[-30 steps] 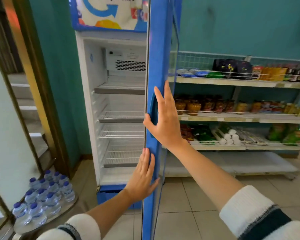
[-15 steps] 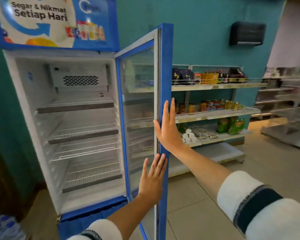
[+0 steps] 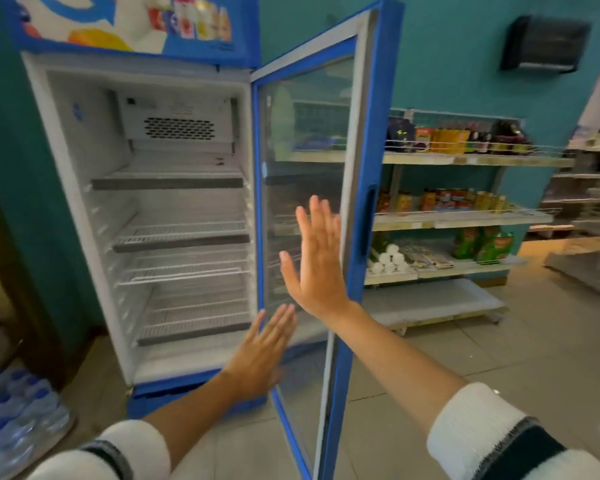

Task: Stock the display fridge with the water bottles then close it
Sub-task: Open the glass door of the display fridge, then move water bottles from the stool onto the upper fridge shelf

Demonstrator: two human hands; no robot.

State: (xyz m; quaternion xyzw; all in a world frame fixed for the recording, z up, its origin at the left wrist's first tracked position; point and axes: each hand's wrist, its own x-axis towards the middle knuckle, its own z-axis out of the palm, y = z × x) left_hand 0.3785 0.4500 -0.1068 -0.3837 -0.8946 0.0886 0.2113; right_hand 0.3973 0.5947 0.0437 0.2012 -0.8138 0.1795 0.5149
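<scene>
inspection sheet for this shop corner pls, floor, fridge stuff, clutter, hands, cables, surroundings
surface: tiled floor, bare where visible
job's things: display fridge open, wire shelves hold nothing; glass door swung wide; water bottles packed together on the floor at lower left
clutter: nothing seen
hands: left hand flat, fingers straight, near the door's lower glass; right hand flat against the inner side of the glass
cables: nothing seen
surroundings: teal wall; grocery shelves with jars, packets, rolls; dark wall box

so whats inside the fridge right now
Inside the fridge only bare wire shelves and a vent panel show, no bottles. The open door hides nothing inside.
</scene>
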